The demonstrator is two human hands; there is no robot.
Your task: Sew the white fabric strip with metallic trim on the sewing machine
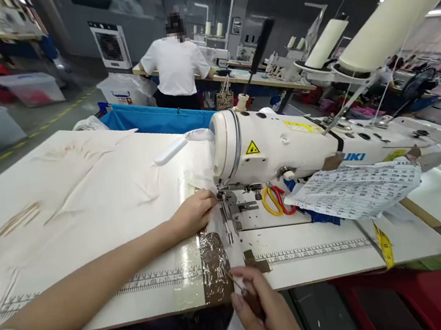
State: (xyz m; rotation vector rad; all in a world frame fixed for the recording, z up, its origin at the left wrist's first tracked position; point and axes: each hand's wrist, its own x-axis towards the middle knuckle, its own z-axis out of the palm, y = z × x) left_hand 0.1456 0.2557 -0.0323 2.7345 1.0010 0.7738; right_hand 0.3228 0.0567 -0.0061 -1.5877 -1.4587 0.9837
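Head view: left hand (194, 211) presses white fabric (98, 185); right hand (262, 310) pinches something indistinct.

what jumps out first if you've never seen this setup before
The white sewing machine fills the middle of the table, with the left hand pressed on pale fabric right at its needle. Near the front edge the right hand pinches a small dark tool. Yellow and red scissors lie under the machine arm, and a person in a white shirt stands at a bench behind.

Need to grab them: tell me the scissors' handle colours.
The scissors have one yellow handle and one red; head view.
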